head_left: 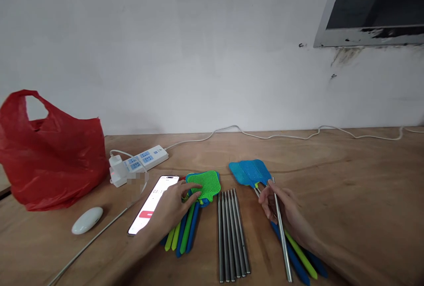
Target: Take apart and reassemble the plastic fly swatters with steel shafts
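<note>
My left hand [177, 200] is over a pile of fly swatters, thumb and fingers apart at the edge of a green mesh swatter head [207, 184]. Green, yellow-green and blue handles [187, 233] stick out below it. My right hand [286, 208] grips a thin metal rod [281, 237] between thumb and fingers, its lower end pointing towards me. Behind that hand lie blue swatter heads [250, 172], with blue and yellow-green handles [300, 253] partly hidden under the wrist. Between my hands several metal rods [232, 237] lie side by side.
A phone [155, 202] with a lit timer lies beside my left forearm. Further left are a white power strip [155, 156] with a plugged charger, a white oval object [87, 220] and a red plastic bag [56, 158]. A white cable [271, 136] runs along the wall.
</note>
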Action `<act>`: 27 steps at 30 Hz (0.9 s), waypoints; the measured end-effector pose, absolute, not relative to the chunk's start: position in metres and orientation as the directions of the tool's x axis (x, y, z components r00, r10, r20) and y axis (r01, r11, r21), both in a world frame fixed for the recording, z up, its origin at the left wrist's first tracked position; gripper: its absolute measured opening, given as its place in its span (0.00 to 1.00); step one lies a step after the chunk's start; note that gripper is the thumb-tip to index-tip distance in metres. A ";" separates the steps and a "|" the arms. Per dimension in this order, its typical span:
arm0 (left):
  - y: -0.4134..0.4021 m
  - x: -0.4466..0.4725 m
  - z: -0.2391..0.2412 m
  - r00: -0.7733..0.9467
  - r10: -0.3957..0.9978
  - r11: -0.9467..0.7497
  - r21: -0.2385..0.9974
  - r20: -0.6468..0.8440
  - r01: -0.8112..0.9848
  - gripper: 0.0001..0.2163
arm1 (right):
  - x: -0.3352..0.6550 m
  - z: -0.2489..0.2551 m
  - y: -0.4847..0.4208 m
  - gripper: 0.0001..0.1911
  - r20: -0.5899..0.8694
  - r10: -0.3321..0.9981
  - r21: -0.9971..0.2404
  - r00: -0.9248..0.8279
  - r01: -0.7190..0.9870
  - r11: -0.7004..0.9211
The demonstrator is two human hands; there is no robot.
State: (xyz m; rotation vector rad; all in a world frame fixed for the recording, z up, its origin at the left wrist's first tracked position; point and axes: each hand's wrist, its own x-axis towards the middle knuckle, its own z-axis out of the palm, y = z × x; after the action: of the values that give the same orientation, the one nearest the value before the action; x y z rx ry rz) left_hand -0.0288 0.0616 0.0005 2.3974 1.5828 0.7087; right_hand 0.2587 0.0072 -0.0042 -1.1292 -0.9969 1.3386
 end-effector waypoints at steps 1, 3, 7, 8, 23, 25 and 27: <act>0.061 -0.029 0.000 0.320 0.900 -0.421 0.393 0.297 0.818 0.14 | 0.259 -0.004 0.007 0.30 -0.080 0.996 -0.983 0.027 -0.169 -0.075; 0.060 -0.029 -0.001 0.322 0.892 -0.432 0.385 0.318 0.816 0.14 | 0.261 -0.005 0.007 0.29 -0.084 0.996 -0.991 0.035 -0.108 -0.080; 0.056 -0.027 0.000 0.354 0.875 -0.465 0.369 0.331 0.805 0.14 | 0.265 -0.011 0.011 0.27 -0.038 0.999 -0.999 0.021 -0.001 -0.038; 0.055 -0.026 0.001 0.360 0.872 -0.470 0.365 0.331 0.804 0.14 | 0.265 -0.013 0.012 0.27 -0.027 1.000 -0.999 0.003 0.032 -0.027; 0.039 -0.023 0.006 0.618 0.697 -0.712 0.257 0.363 0.653 0.12 | 0.275 -0.034 0.012 0.06 0.378 0.899 -0.577 -0.222 0.703 0.416; 0.036 -0.021 0.007 0.687 0.645 -0.763 0.243 0.334 0.599 0.11 | 0.275 -0.027 0.011 0.08 0.403 0.866 -0.489 -0.296 0.731 0.477; 0.032 -0.019 0.009 0.745 0.596 -0.803 0.247 0.300 0.543 0.10 | 0.275 -0.021 0.009 0.12 0.411 0.829 -0.422 -0.380 0.727 0.542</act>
State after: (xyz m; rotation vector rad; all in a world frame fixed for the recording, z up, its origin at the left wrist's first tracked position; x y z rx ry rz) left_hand -0.0192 0.0325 0.0092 2.7982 0.9188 0.5552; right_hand 0.2747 0.0087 -0.0209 -1.2515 -2.1959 0.2278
